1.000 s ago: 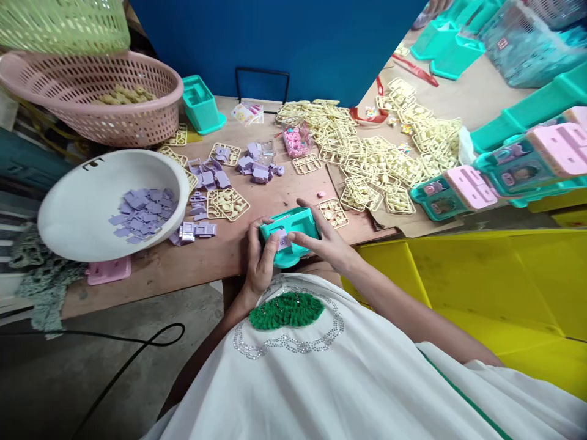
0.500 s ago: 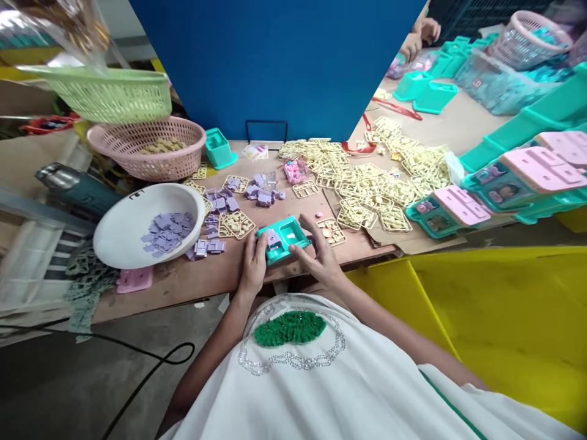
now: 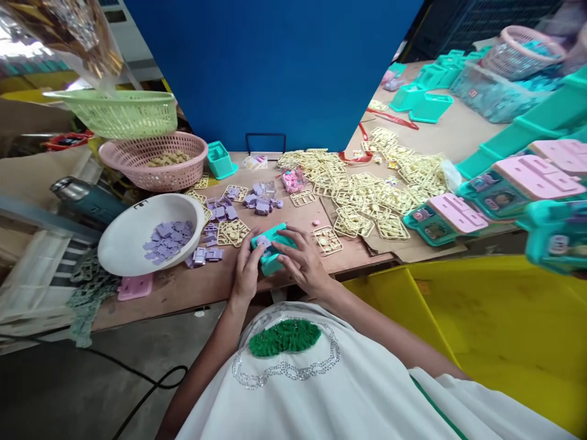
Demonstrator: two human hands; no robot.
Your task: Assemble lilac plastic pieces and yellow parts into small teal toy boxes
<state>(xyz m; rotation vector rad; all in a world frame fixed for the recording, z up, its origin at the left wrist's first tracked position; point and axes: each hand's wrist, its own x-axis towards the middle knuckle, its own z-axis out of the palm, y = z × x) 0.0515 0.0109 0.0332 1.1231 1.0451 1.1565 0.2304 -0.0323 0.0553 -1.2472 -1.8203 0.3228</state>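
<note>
A turquoise plastic toy housing (image 3: 271,264) is held between both hands at the table's front edge. My left hand (image 3: 247,269) grips its left end, thumb on the face by a small purple piece (image 3: 263,242). My right hand (image 3: 303,260) lies over the right part, fingers bent onto it; they hide much of its face. To the left are loose purple plastic parts (image 3: 223,211) and cream part frames (image 3: 233,232). Another cream frame (image 3: 327,240) lies right of my right hand, with a small pink piece (image 3: 315,223) behind it.
A white bowl (image 3: 112,253) of purple parts stands left, below stacked pink (image 3: 137,146) and green baskets (image 3: 123,113). Cream frames (image 3: 367,189) heap at the back right. Turquoise-and-pink assemblies (image 3: 452,214) line the right edge. A blue panel (image 3: 275,73) rises behind; a yellow bin (image 3: 504,330) sits right.
The housing has turned in my hands, and my right fingers have moved left over its face. Another turquoise assembly has come into view at the right edge. The co-worker's hands no longer show.
</note>
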